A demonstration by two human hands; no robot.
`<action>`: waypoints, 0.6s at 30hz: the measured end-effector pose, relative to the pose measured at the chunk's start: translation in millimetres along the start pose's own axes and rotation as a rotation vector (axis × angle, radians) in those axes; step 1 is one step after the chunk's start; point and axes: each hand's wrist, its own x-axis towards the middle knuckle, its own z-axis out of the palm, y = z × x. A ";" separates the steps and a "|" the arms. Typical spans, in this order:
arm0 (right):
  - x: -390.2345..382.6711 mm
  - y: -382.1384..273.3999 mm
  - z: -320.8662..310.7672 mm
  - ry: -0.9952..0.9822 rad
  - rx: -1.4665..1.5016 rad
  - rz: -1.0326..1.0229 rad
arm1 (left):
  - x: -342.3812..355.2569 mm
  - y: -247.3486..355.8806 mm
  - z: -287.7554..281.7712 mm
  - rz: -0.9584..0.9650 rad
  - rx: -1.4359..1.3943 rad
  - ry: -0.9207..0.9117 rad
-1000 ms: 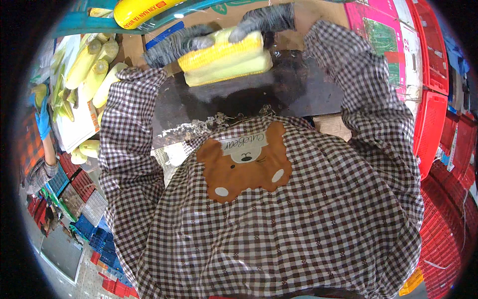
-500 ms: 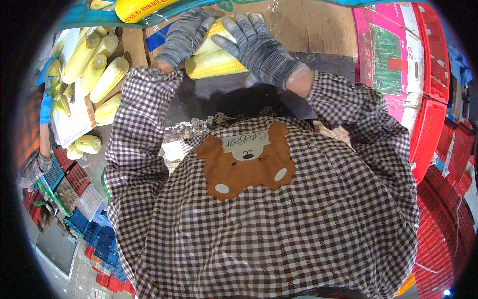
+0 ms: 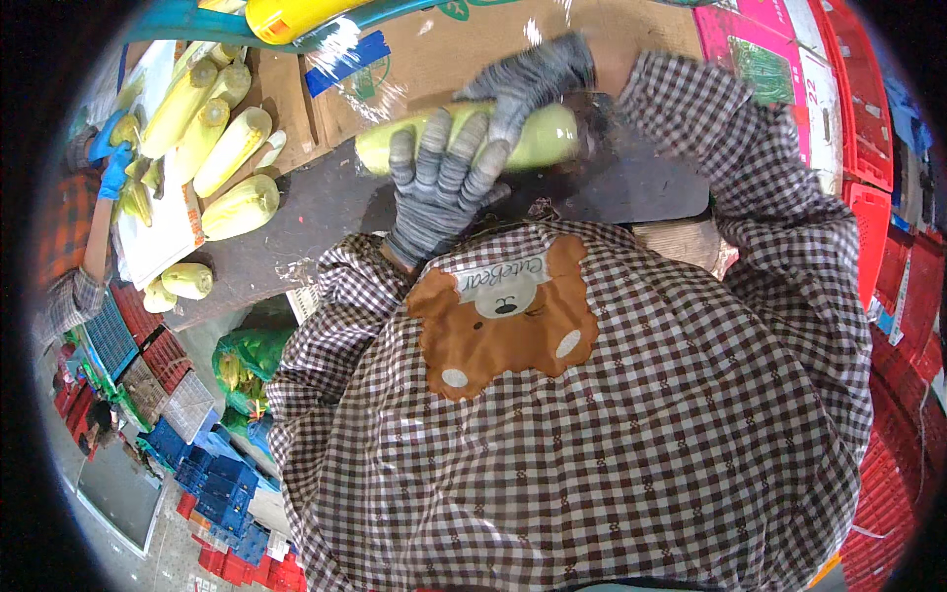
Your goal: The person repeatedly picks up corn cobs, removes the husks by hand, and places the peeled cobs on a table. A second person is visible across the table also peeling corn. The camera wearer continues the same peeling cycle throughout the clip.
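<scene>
A pale green corn bundle (image 3: 546, 138), husk side up, lies across the dark board in front of me. My left hand (image 3: 439, 173), in a grey knit glove, rests on its near side with the fingers spread. Above its far side is my gloved right hand (image 3: 533, 81), slightly blurred; its fingers stretch left and its thumb points down towards the bundle, apart from them. Both hands cover parts of the bundle, and its underside is hidden. Shiny clear film shows on the cardboard (image 3: 631, 35) behind it.
Several corn ears (image 3: 232, 148) lie at the left. Beyond them, a co-worker's blue-gloved hand (image 3: 115, 170) is beside more corn. A yellow film roll (image 3: 296, 15) sits at the far edge. At right stand a pink-and-white carton (image 3: 760, 69) and red crates (image 3: 868, 237).
The corn bundle now shows pale green husk where yellow kernels showed before. My left hand has come nearer to me and right, onto its near side; my right arm has swung out farther right.
</scene>
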 end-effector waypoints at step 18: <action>76.1 41.6 -36.2 0.843 -1.203 0.074 | 54.1 -31.8 24.3 0.080 0.044 -0.734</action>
